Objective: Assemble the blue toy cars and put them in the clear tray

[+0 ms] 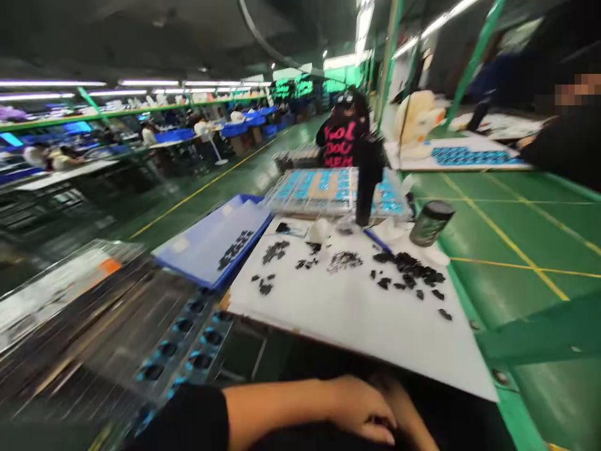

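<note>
Lower centre of frame: the left hand (364,406), extending from a black sleeve (181,416), crosses over the right hand (397,396). The left fingers curl inward; whether they grip anything cannot be told. The right fingers are hidden and blurred; their state cannot be told. Both hands sit below the near edge of a white board (347,319).

Lower left: transparent trays carry dark round pieces with blue rims (200,360).

Centre: the board holds loose black parts. The largest heap of black parts (413,269) lies toward the right; smaller groups lie toward the left. Small grey parts (345,260) lie between them. All are well apart from the hands.

Left of the board: a blue tray (201,235) contains more black parts along its right side.

Far edge of the board: a blue pen (378,240) lies left of 1 lidded jar (432,222). Beyond these, a clear tray (270,203) holds light-blue pieces.

Upper centre: 1 person (340,134) wears a dark top with pink lettering. Upper right: a pale plush toy (413,128) sits on another bench.
</note>
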